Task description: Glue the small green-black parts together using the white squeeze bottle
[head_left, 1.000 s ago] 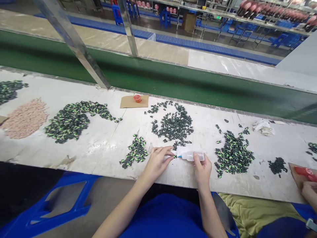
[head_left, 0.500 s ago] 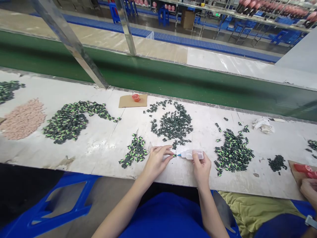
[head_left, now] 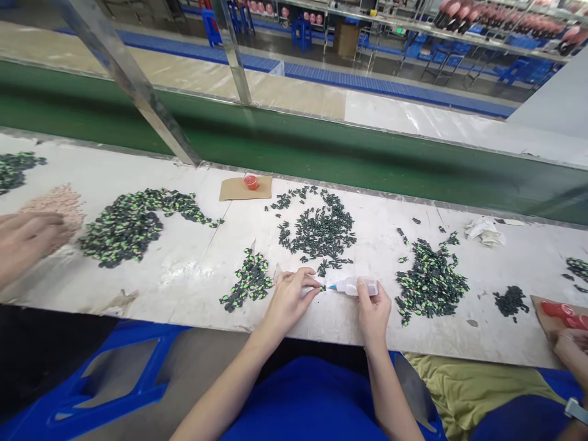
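The white bench [head_left: 193, 275] carries heaps of small parts; a dark heap [head_left: 321, 229] lies just beyond both hands. Near the front edge the left hand [head_left: 290, 300] pinches and the right hand [head_left: 373, 311] grips a clear squeeze bottle [head_left: 357, 286] lying sideways, its blue nozzle meeting the tiny green-and-black piece [head_left: 323, 287] in the left fingertips.

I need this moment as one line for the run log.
left hand: pinches small green-black piece | right hand: holds squeeze bottle, tip at piece | near: green-black pile, dark pile | other: co-worker's hand by pink pile
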The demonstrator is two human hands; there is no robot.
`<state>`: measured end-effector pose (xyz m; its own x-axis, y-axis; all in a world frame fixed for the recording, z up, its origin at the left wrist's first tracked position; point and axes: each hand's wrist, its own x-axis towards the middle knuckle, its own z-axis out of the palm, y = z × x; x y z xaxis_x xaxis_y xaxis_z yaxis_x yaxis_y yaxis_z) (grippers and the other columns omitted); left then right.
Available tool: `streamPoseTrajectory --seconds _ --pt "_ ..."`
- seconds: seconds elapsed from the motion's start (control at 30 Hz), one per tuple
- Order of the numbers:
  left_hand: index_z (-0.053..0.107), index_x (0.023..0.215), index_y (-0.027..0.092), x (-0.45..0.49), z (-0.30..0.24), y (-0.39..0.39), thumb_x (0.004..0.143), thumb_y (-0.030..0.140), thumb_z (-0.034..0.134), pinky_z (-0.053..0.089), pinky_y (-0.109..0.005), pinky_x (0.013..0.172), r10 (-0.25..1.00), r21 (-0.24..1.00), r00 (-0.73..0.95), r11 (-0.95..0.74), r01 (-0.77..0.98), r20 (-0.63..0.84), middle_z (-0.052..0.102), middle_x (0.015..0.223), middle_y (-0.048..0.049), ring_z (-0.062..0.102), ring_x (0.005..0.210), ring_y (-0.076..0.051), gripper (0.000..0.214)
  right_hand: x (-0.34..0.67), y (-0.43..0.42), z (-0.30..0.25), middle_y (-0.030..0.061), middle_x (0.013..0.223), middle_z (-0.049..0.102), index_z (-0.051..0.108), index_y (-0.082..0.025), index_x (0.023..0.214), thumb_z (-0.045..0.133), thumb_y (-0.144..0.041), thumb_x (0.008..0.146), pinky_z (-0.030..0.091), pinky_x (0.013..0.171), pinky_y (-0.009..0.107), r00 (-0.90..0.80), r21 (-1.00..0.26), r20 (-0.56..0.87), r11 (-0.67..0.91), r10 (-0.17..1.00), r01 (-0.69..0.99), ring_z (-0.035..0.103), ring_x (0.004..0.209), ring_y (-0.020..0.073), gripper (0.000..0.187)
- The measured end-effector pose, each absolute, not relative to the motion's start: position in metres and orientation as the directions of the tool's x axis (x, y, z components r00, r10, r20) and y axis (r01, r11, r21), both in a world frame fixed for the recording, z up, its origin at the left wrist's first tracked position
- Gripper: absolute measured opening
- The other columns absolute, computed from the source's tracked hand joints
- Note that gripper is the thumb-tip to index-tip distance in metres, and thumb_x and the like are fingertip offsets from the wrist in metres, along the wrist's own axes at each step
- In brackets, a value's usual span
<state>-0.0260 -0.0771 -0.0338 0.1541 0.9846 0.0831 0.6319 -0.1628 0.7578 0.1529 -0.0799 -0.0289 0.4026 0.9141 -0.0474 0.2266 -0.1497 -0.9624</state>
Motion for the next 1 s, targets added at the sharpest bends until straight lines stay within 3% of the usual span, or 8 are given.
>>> streamPoseTrajectory --seconds 0.53,0.73,0.87,1.0 --pt "0.050 0.094 0.023 -0.026 -0.035 -0.077 0.082 0.020 0.061 0.037 -0.040 0.090 0.986 0.763 0.142 -0.160 0.627 0.090 0.076 0.091 0.0009 0.065 0.103 -0.021 0.017 0.152 -0.080 -0.028 -0.0039 0.054 0.051 0.052 -0.018 0.064 0.061 -0.054 0.074 0.036 0.051 0.025 0.386 -0.957 -0.016 -0.125 0.922 0.261 0.044 0.053 0.0120 0.038" --pt "0.053 0.092 0.023 -0.025 -0.029 -0.078 0.081 0.019 0.061 0.036 -0.041 0.091 0.990 0.788 0.131 -0.114 0.605 0.043 0.076 0.089 0.0011 0.068 0.095 -0.021 0.015 0.164 -0.078 -0.034 -0.0042 0.059 0.052 0.053 -0.018 0.071 0.062 -0.051 0.073 0.040 0.053 0.024 0.544 -0.999 -0.036 -0.034 0.839 -0.013 0.047 0.054 0.0115 0.035" --pt "0.055 0.092 0.024 -0.026 -0.023 -0.077 0.080 0.017 0.060 0.035 -0.044 0.093 0.987 0.810 0.159 -0.106 0.576 0.016 0.076 0.090 0.0004 0.067 0.096 -0.022 0.014 0.179 -0.066 -0.028 -0.0025 0.072 0.061 0.049 -0.020 0.083 0.075 -0.040 0.061 0.048 0.067 0.028 0.571 -0.999 -0.028 0.002 0.820 -0.052 0.060 0.068 0.0143 0.039" --pt "0.058 0.091 0.024 -0.026 -0.019 -0.078 0.076 0.017 0.066 0.032 -0.047 0.097 0.985 0.820 0.171 -0.076 0.567 -0.027 0.076 0.091 0.0002 0.066 0.100 -0.024 0.018 0.190 -0.044 -0.023 -0.0002 0.080 0.065 0.046 -0.021 0.092 0.081 -0.033 0.048 0.050 0.080 0.036 0.562 -0.999 0.042 0.016 0.826 0.052 0.064 0.078 0.0181 0.057"
